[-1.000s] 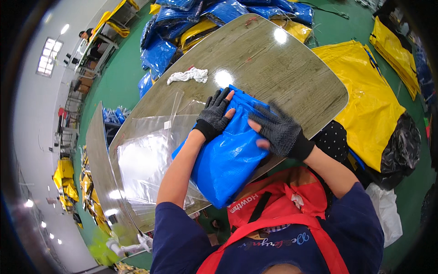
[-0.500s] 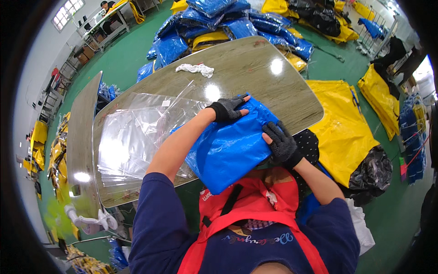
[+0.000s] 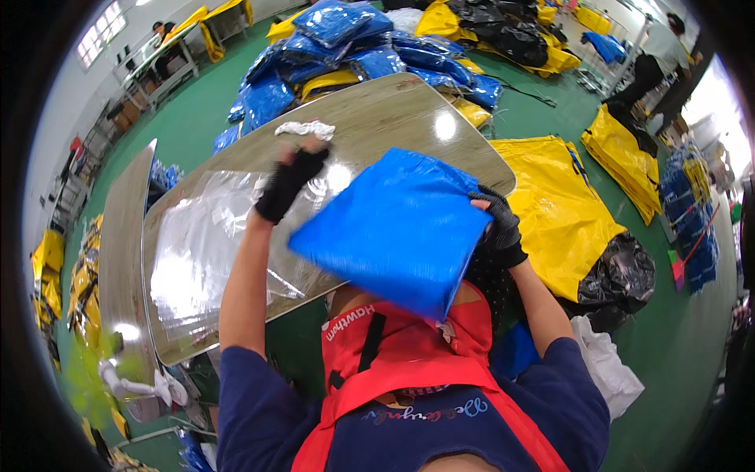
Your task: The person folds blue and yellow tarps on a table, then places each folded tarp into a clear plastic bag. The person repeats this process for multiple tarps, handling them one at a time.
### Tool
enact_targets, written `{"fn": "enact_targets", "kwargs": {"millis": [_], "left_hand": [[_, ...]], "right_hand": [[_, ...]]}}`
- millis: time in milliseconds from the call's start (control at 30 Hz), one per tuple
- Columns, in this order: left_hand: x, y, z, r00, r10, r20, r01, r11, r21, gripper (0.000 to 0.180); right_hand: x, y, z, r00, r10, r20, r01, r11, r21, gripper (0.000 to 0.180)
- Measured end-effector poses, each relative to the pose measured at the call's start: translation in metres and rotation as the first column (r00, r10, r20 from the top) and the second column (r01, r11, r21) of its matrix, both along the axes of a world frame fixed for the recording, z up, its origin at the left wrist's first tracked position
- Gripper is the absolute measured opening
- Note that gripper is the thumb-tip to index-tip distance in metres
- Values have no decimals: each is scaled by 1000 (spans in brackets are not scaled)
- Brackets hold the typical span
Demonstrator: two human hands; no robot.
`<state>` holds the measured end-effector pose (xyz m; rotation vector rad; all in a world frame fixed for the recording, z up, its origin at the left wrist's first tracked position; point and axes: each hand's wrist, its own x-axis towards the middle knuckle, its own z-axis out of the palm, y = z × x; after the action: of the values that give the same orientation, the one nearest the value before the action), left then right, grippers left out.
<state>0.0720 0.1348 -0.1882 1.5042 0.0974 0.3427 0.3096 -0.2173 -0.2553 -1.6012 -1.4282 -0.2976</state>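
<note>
A folded blue plastic sheet (image 3: 393, 228) hangs over the near edge of the table in front of me, its left side slightly blurred. My right hand (image 3: 502, 224), in a dark fingerless glove, grips the sheet's right edge, thumb on top. My left hand (image 3: 297, 175), gloved alike, is off the sheet and over the table. Motion smears its fingers, which are just short of a crumpled white cloth (image 3: 305, 129); whether they touch it I cannot tell. Beside that forearm lie several clear plastic bags (image 3: 204, 244), spread flat on the wood-patterned table (image 3: 377, 118).
Wrapped blue packages (image 3: 267, 102) are heaped beyond the table. To the right are a yellow sheet (image 3: 550, 212) and a black plastic bundle (image 3: 621, 271). A second table (image 3: 126, 228) stands close on the left. Another person (image 3: 664, 47) is at the far right.
My left hand has let go of the blue sheet and moved left toward the white cloth. The right hand keeps hold, and the sheet now lies more spread out. My view has shifted slightly.
</note>
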Motion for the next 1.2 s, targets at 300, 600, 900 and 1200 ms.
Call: {"fn": "enact_targets", "kwargs": {"millis": [300, 600, 900, 1200], "left_hand": [[44, -132, 64, 941, 228, 252, -279, 94, 956, 79], [86, -149, -77, 980, 183, -77, 49, 156, 987, 77], [142, 97, -75, 711, 701, 42, -208, 153, 966, 33], [148, 163, -123, 834, 441, 332, -437, 160, 885, 14]], "right_hand": [[0, -17, -5, 194, -200, -960, -138, 964, -228, 43], [-46, -15, -51, 113, -70, -991, -143, 986, -86, 65], [-14, -16, -11, 146, -204, -968, -155, 962, -226, 66], [-3, -1, -19, 26, -351, -936, -237, 907, -347, 85]]}}
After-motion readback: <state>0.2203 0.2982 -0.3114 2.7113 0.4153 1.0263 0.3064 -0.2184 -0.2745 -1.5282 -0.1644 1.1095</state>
